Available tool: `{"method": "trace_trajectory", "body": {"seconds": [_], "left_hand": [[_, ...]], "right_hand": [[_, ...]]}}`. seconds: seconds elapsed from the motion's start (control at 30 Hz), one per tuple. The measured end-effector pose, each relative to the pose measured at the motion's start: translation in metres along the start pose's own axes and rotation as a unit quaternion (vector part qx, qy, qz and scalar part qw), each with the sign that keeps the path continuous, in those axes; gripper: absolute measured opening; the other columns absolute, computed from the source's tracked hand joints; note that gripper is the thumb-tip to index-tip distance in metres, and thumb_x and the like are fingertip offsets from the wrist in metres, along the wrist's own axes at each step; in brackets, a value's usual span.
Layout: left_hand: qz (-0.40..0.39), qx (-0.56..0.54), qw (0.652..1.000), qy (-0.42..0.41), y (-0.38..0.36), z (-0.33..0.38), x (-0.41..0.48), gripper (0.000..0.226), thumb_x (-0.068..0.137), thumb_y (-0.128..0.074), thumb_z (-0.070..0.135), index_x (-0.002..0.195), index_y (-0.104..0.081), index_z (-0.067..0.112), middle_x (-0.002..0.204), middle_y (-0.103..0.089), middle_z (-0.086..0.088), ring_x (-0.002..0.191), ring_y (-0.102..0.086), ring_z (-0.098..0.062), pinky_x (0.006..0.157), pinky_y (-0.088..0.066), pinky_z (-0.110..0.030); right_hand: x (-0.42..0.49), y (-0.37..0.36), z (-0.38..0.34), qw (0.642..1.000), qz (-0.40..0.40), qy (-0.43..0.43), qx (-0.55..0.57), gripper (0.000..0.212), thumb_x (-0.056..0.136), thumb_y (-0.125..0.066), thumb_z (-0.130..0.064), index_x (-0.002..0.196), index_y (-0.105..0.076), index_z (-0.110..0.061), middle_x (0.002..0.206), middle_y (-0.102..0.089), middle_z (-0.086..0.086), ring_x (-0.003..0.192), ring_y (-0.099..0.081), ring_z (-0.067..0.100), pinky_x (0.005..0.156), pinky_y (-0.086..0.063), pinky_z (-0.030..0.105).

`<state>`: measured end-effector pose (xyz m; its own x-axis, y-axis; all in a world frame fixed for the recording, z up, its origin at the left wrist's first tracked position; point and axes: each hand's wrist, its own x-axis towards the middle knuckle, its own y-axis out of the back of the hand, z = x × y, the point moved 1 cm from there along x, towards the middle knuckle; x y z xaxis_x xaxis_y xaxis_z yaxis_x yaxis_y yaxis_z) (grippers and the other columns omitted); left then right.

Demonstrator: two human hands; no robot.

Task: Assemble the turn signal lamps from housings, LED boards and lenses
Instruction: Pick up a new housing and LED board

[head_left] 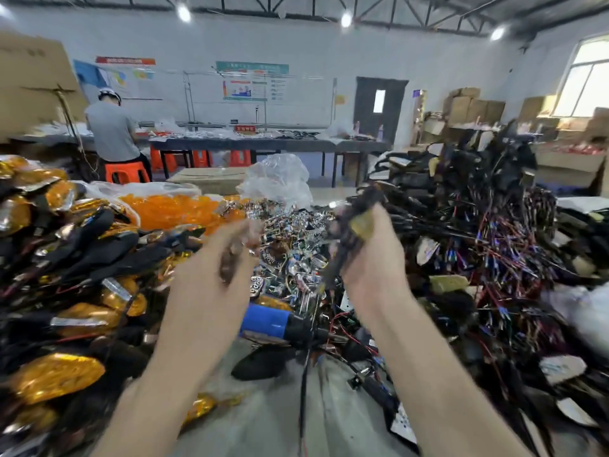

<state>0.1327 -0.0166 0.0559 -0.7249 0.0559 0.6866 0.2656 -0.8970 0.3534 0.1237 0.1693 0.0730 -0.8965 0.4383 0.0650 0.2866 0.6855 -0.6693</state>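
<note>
Bench (280,420) carried many finished lamps (56,374) but heaps of housings (478,206) were left; your right hand (374,262) gripped one housing (349,237), your left hand (211,268) too blurred to tell.

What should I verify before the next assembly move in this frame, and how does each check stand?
1. Housing in hand: the right hand grips a dark housing with wires trailing down. Ok.
2. Part in the left hand: its fingers are motion-blurred. Cannot tell.
3. LED board seated in the housing: the housing is blurred. Cannot tell.
4. Board supply: the pile of LED boards lies between the hands. Ok.
5. Lens supply: the bag of orange lenses sits behind the left hand. Ok.
6. Tool at hand: the blue-handled tool lies between the forearms. Ok.
</note>
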Motion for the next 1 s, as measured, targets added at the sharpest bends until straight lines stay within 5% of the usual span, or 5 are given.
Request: {"method": "trace_trajectory", "body": {"seconds": [0.2,0.47,0.77,0.87,1.0], "left_hand": [[-0.124,0.108,0.984,0.066,-0.055,-0.043,-0.053,0.031,0.090,-0.052,0.018,0.089,-0.029,0.038,0.061,-0.051,0.006,0.050,-0.048,-0.014,0.047,-0.028,-0.035],[-0.218,0.065,0.971,0.078,-0.103,-0.059,-0.081,0.040,0.074,-0.032,0.084,0.094,-0.030,0.049,0.061,-0.053,0.014,0.057,-0.054,-0.006,0.047,-0.030,-0.024],[-0.233,0.095,0.966,0.059,-0.096,-0.067,-0.075,0.036,0.078,-0.033,0.067,0.113,-0.032,0.056,0.105,-0.048,0.044,0.095,-0.050,0.012,0.073,-0.045,-0.022],[-0.218,0.102,0.968,0.066,-0.091,-0.068,-0.072,0.031,0.074,-0.037,0.061,0.104,-0.036,0.054,0.104,-0.049,0.037,0.084,-0.055,0.006,0.063,-0.047,-0.026],[-0.229,0.093,0.968,0.044,-0.088,-0.062,-0.073,0.032,0.079,-0.035,0.060,0.110,-0.029,0.057,0.095,-0.056,0.034,0.068,-0.056,0.007,0.048,-0.031,-0.018]], "right_hand": [[-0.010,0.077,0.084,0.988,0.090,-0.104,0.066,0.036,0.108,-0.046,-0.035,0.127,-0.063,-0.010,0.082,-0.070,0.002,0.062,-0.061,0.014,0.063,-0.048,0.029],[-0.003,0.091,0.093,0.985,0.041,-0.146,0.078,0.033,0.103,-0.051,-0.043,0.114,-0.068,-0.016,0.084,-0.068,0.002,0.067,-0.059,0.016,0.065,-0.052,0.028],[0.001,0.086,0.092,0.985,-0.001,-0.123,0.117,0.044,0.074,-0.065,-0.018,0.117,-0.065,-0.010,0.110,-0.066,0.015,0.085,-0.064,0.026,0.073,-0.054,0.035],[0.000,0.083,0.094,0.983,-0.011,-0.119,0.136,0.019,0.076,-0.065,-0.020,0.093,-0.073,-0.021,0.097,-0.072,0.008,0.079,-0.070,0.025,0.064,-0.057,0.033],[-0.001,0.081,0.097,0.982,-0.035,-0.131,0.132,0.039,0.076,-0.062,-0.024,0.115,-0.060,-0.022,0.092,-0.070,0.006,0.075,-0.070,0.022,0.064,-0.057,0.032]]}}
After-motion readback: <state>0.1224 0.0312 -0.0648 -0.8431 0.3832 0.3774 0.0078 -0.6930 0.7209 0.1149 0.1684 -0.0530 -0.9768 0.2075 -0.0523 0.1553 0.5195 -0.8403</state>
